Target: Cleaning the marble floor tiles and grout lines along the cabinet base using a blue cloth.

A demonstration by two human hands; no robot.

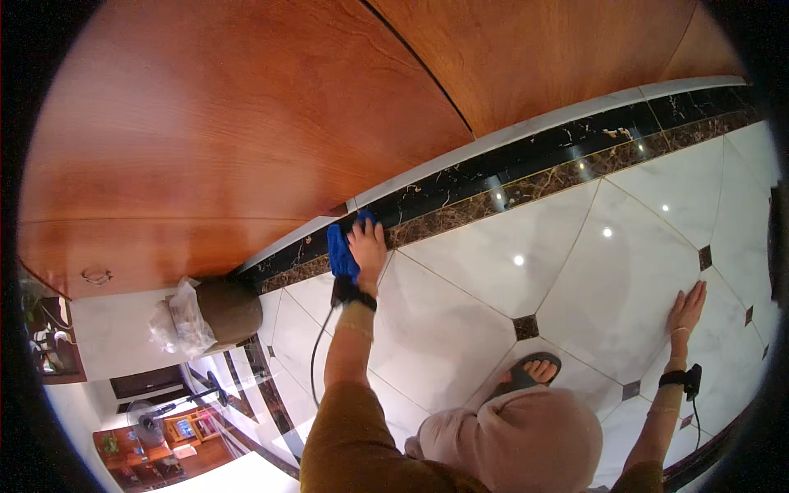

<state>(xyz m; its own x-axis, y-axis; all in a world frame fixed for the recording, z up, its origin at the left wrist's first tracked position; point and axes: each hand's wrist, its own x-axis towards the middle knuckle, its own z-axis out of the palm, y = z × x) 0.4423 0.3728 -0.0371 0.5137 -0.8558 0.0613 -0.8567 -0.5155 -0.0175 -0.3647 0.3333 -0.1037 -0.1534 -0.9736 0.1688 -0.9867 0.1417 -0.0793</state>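
Note:
Pressed down at the foot of the wood panelling, my left hand [368, 252] has hold of a blue cloth [343, 252]. The cloth lies across the black marble border strip [456, 191] and the brown marble strip [425, 231] beside it. Part of the cloth is hidden under my fingers. Off to the right, my right hand [685, 311] rests flat and empty on the white tiled floor [456, 326], its fingers slightly spread. A black strap with a cable is on each wrist.
Tall wood panels [246, 123] rise along the far side. At the left stand a brown bin [231, 311] and a clear plastic bag [191, 323]. Farther back is a pedestal fan [148, 419]. My sandalled foot [536, 370] is on the tiles.

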